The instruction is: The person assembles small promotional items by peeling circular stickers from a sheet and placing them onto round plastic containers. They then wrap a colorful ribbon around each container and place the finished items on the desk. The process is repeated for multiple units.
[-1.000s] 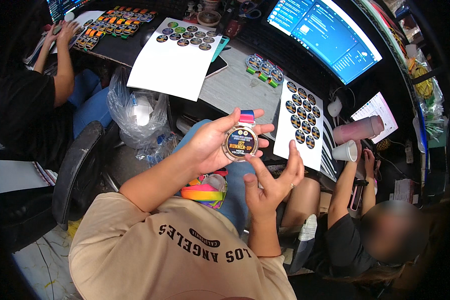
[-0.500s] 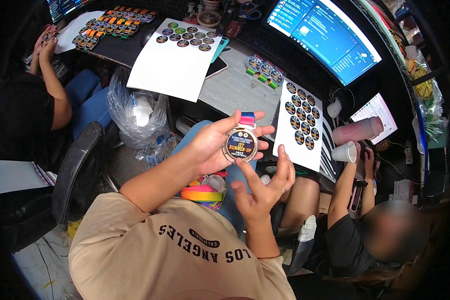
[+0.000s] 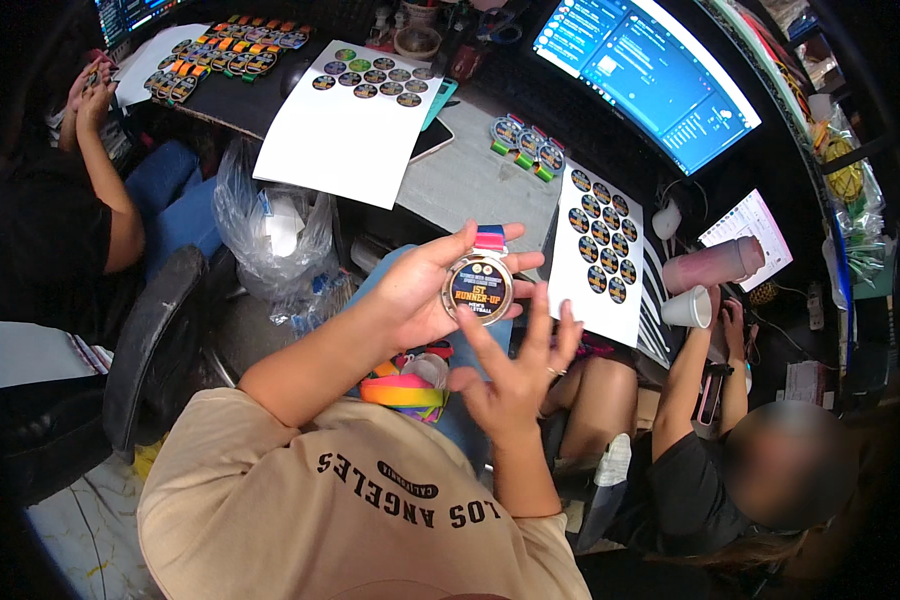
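A round medal (image 3: 478, 284) with a shiny gold rim and a dark printed face lies across the fingers of my left hand (image 3: 410, 295). Its pink and blue ribbon (image 3: 490, 240) passes beside my left thumb. My right hand (image 3: 513, 385) has its fingers spread, and the index fingertip touches the lower edge of the medal's face. In my lap, below the medal, rests a pile of bright rainbow-coloured ribbons (image 3: 400, 392).
A white sheet of round stickers (image 3: 595, 305) and several medals (image 3: 527, 148) lie on the desk ahead. Another sticker sheet (image 3: 335, 145) is further left. A co-worker's hands (image 3: 92, 95) are at the far left; at right, another person's arm (image 3: 682, 385) is beside a white cup (image 3: 687, 307).
My right index finger has slid slightly left along the medal's lower edge, with the other fingers shifting too. The left hand and medal have barely moved.
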Action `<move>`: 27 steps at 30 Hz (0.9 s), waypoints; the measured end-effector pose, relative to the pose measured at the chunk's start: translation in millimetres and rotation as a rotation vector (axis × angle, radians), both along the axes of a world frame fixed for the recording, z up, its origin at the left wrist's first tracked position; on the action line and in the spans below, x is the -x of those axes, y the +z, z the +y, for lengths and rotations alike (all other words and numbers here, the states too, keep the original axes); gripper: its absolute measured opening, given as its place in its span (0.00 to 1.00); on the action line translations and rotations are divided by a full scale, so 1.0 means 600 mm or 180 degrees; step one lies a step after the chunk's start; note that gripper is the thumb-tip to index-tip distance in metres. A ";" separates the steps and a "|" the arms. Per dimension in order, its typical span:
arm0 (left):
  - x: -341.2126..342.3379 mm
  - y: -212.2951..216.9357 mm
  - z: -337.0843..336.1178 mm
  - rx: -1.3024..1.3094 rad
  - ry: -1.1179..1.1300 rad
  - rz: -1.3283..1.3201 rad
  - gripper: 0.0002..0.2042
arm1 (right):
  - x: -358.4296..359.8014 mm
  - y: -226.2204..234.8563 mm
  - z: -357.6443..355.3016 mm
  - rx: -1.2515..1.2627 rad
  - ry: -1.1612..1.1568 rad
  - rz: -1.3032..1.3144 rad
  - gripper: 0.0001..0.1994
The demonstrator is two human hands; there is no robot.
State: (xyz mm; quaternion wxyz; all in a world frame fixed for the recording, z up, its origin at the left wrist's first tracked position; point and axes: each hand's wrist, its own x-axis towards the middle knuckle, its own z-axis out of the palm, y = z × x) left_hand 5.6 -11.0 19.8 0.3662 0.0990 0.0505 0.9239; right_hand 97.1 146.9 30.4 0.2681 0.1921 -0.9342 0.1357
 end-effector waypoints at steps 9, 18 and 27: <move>-0.020 0.028 0.005 0.0857 -0.0358 0.0399 0.35 | 0.042 -0.014 0.060 0.2377 -0.0236 -0.0365 0.36; -0.053 -0.012 -0.036 0.2128 -0.1389 0.2896 0.24 | 0.058 0.020 0.033 0.5126 0.2374 -0.2901 0.33; -0.067 -0.034 -0.035 0.1666 -0.1101 0.2702 0.17 | 0.071 0.096 0.018 0.6198 0.3033 -0.3437 0.16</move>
